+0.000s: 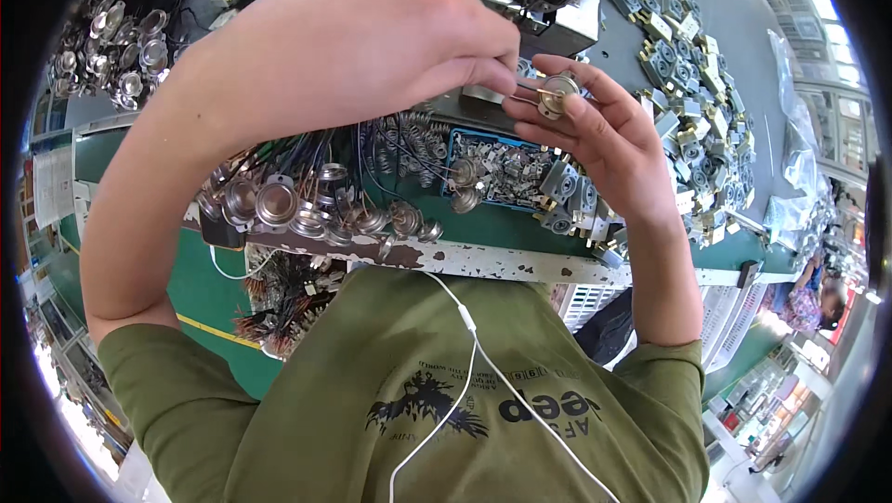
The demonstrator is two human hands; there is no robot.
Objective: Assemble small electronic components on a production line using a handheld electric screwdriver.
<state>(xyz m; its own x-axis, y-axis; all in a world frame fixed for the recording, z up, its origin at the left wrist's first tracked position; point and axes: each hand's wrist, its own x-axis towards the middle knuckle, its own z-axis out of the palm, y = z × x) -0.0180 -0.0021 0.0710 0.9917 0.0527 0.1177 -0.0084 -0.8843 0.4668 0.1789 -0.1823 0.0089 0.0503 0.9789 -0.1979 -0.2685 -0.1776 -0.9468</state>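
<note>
My right hand (609, 127) pinches a small round metal cup-shaped part (557, 94) between thumb and fingers, just in front of the bench machine. A thin dark wire (526, 87) runs from that part toward my left hand (437, 34). The left hand's fingers are closed at the wire's end, with the back of the hand toward me, so the exact grip is partly hidden. Below my left forearm lies a bunch of similar round metal parts (277, 201) on wires. A blue tray (450, 152) of small metal pieces sits below the hands.
A machine (567, 25) with a black cylinder stands at the back. Many grey-and-white socket-like blocks (692, 113) are heaped on the right, beside clear plastic (790, 159). Coil springs (423, 145) lie by the tray. More metal parts (121, 48) pile up at far left. The bench edge (502, 261) is near my body.
</note>
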